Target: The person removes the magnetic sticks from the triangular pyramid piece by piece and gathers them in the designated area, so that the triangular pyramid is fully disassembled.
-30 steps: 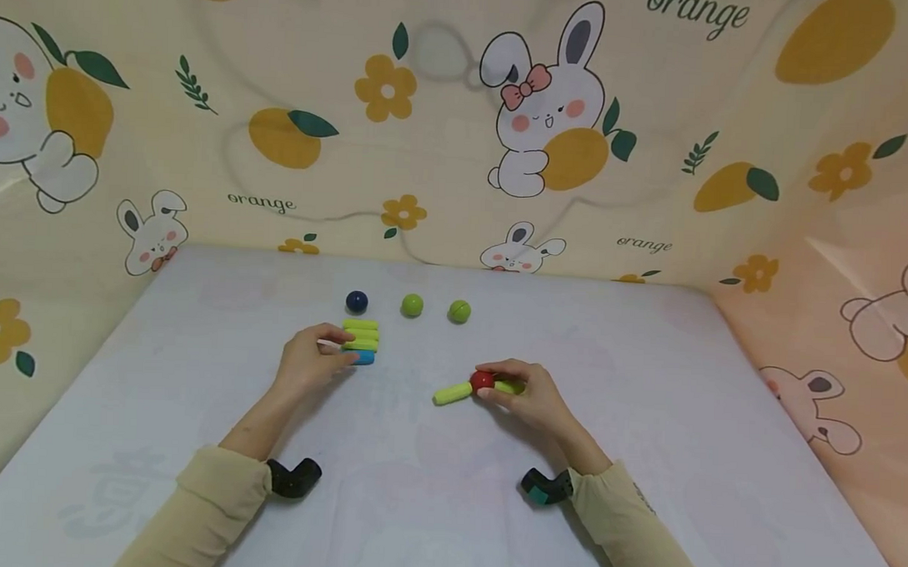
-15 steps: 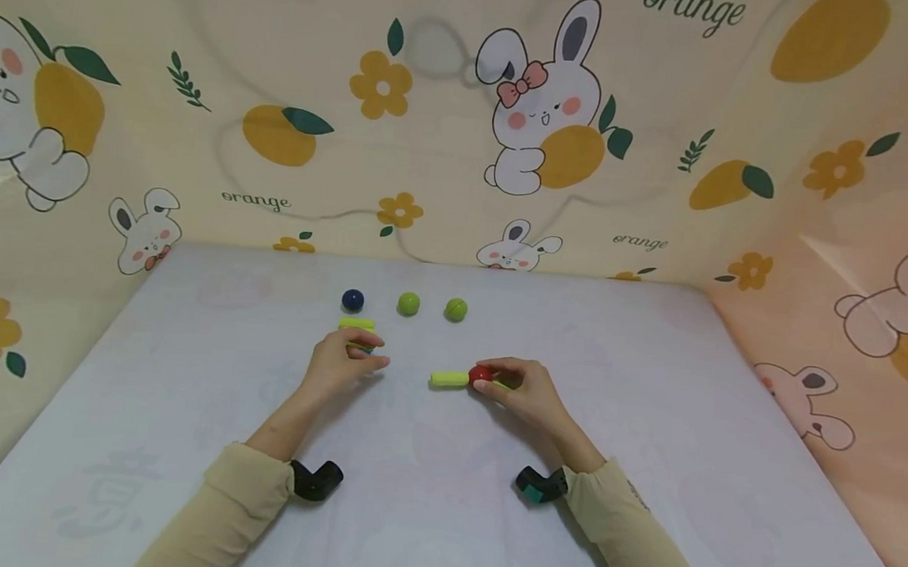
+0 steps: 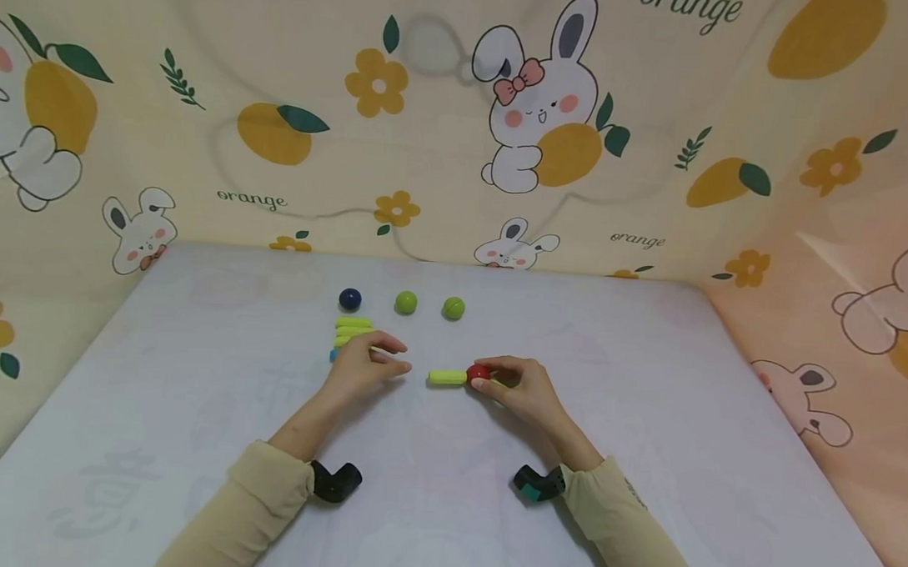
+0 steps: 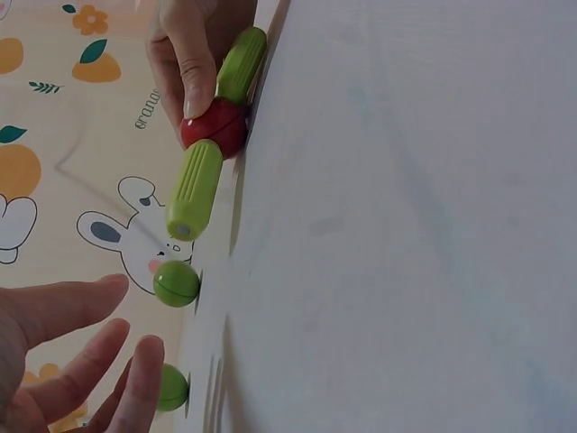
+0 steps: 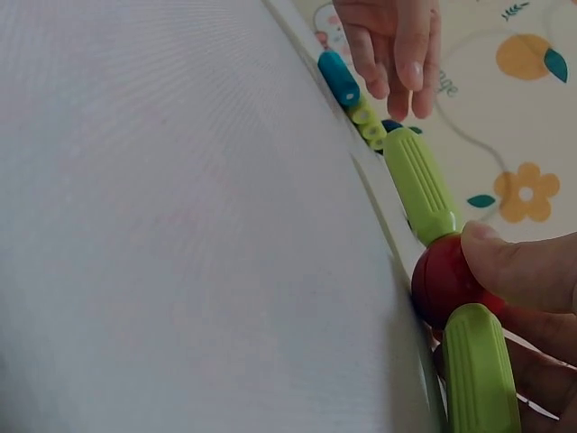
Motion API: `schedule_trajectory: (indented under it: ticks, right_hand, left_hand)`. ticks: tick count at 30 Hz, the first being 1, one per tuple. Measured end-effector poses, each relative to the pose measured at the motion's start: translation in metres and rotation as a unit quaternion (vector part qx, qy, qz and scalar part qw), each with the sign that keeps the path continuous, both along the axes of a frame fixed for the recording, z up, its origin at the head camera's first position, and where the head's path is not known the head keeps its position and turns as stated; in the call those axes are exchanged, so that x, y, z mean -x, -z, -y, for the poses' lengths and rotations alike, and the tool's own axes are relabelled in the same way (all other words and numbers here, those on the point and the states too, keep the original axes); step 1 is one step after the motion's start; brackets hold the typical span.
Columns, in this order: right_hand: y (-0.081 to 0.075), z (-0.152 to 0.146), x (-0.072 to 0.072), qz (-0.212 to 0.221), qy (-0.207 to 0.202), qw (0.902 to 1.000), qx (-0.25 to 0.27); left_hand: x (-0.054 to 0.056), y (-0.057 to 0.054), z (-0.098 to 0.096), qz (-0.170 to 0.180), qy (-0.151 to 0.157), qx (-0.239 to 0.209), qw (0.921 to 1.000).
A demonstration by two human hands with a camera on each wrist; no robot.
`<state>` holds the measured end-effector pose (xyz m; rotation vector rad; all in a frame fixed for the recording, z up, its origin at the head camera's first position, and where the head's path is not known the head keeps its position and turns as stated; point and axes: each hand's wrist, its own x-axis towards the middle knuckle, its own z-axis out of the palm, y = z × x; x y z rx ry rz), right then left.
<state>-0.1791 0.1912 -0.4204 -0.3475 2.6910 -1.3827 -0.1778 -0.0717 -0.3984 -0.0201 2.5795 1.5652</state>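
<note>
My right hand (image 3: 524,388) pinches a red ball (image 5: 444,281) between thumb and fingers. One ribbed lime-green rod (image 4: 195,191) sticks out of the ball to the left. A second lime-green rod (image 5: 478,370) joins the ball's opposite side, partly hidden by the hand in the head view. Left of this piece, my left hand (image 3: 363,367) hovers over the table with fingers spread and nothing in them, pointing toward the free rod end. Behind it lie several lime-green rods (image 3: 353,322) in a row, with a blue rod (image 5: 339,78) nearest me, mostly covered in the head view.
Along the back of the white table (image 3: 644,424) sit a dark blue ball (image 3: 350,299) and two green balls, one in the middle (image 3: 406,303) and one at right (image 3: 454,308). A patterned cloth wall (image 3: 429,149) rises behind and at both sides.
My left hand has left the row of rods and moved right, toward the red ball piece. The right hand has turned the piece so its left rod lies nearly level across the view.
</note>
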Motion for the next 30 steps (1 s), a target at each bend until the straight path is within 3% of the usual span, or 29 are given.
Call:
schedule_trajectory:
  ticks: [12,17,25,30]
  right_hand:
    - [-0.002,0.001,-0.001,0.004,0.005,0.9999,-0.011]
    - [-0.002,0.001,0.0,-0.005,0.003,1.0,-0.008]
    - [-0.001,0.001,-0.001,-0.017,-0.004,0.9999,0.0]
    - [0.0,0.001,-0.002,-0.028,-0.006,0.9996,0.001]
  left_hand:
    - [-0.001,0.008,-0.019,0.033,0.019,-0.013,0.9992]
    - [-0.001,0.012,-0.026,0.027,0.042,-0.031,0.9983]
    - [-0.003,0.014,-0.04,0.051,0.073,-0.042,0.9951]
    - [-0.004,0.018,-0.047,0.048,0.069,-0.053,0.995]
